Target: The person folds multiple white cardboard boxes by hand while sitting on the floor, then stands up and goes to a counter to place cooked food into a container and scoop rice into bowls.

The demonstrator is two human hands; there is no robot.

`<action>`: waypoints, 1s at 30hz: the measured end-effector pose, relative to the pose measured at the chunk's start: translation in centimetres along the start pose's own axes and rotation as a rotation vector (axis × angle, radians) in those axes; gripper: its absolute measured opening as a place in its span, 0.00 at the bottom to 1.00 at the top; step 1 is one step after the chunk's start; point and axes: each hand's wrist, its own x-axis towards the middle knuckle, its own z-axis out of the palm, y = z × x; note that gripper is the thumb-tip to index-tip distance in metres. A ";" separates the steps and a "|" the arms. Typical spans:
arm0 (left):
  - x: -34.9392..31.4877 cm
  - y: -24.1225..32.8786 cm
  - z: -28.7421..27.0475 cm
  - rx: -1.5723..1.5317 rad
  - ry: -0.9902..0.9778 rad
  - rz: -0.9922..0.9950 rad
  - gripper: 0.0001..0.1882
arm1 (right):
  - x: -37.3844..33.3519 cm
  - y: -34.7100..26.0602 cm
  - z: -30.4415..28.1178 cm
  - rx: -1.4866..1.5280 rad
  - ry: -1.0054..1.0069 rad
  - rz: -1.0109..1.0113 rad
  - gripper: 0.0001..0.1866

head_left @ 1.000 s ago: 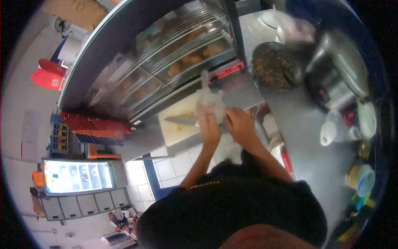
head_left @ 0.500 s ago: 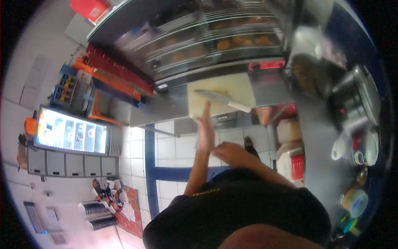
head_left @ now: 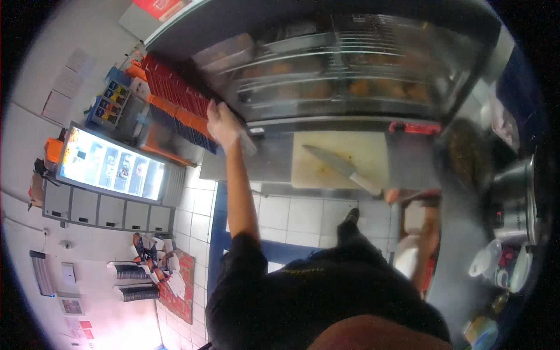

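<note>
My left hand (head_left: 223, 125) reaches out to the left, its fingertips at the edge of a stack of folded red cartons (head_left: 175, 84). The fingers look a little bent and apart, with nothing clear between them. A pale, see-through smear, perhaps thin plastic, shows by the wrist. On the steel counter lies a white cutting board (head_left: 309, 175), stained in places, with a large white-handled knife (head_left: 335, 160) across it. My right forearm (head_left: 429, 248) is blurred at the right, over the boxes below the counter. Its hand cannot be made out.
A glass display case (head_left: 326, 70) with trays of browned food stands behind the board. Below the red cartons are orange and blue ones (head_left: 184, 122). A steel pot (head_left: 516, 201) and a dark pan (head_left: 466, 151) stand at the right. A lit screen (head_left: 111, 166) is at the left.
My left hand has gone from in front of the cutting board up and left to the cartons. My right hand has left its place beside the left wrist and swung right.
</note>
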 end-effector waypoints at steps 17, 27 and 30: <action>5.9 -1.6 7.0 -0.109 0.130 -0.082 0.23 | 1.7 9.1 -1.6 -0.895 0.632 0.542 0.20; 0.0 1.4 8.6 -0.034 -0.157 0.120 0.22 | 0.9 9.9 -1.5 -1.013 0.678 0.503 0.21; -1.8 2.0 9.4 -0.324 -0.269 0.077 0.27 | 1.5 9.2 -1.4 -1.045 0.728 0.464 0.22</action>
